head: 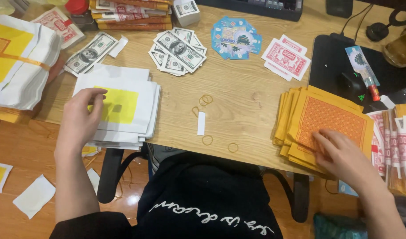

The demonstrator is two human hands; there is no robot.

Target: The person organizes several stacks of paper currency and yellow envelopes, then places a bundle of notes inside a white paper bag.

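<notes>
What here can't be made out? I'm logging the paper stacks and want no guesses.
All in the head view:
- Orange sheets: near corner hidden under the right hand.
- White sheets with yellow squares: left part covered by the left hand.
- Banded bundle: cut off by the left edge.
- Stacks at the right: cut off by the frame.

Left hand [81, 116] covers left edge of yellow square on white paper stack [123, 110]; fingertip grip unclear. Right hand [342, 156] hides lower corner of orange sheet stack [327, 117]; whether fingers pinch top sheet cannot be told. Banded paper bundle [17, 57] cut off by left edge. Pink-and-white note bundles [400, 141] cut by right edge. Keyboard [256, 6] and glass [400, 48] cropped at top and right. Table underside hidden behind lap.
</notes>
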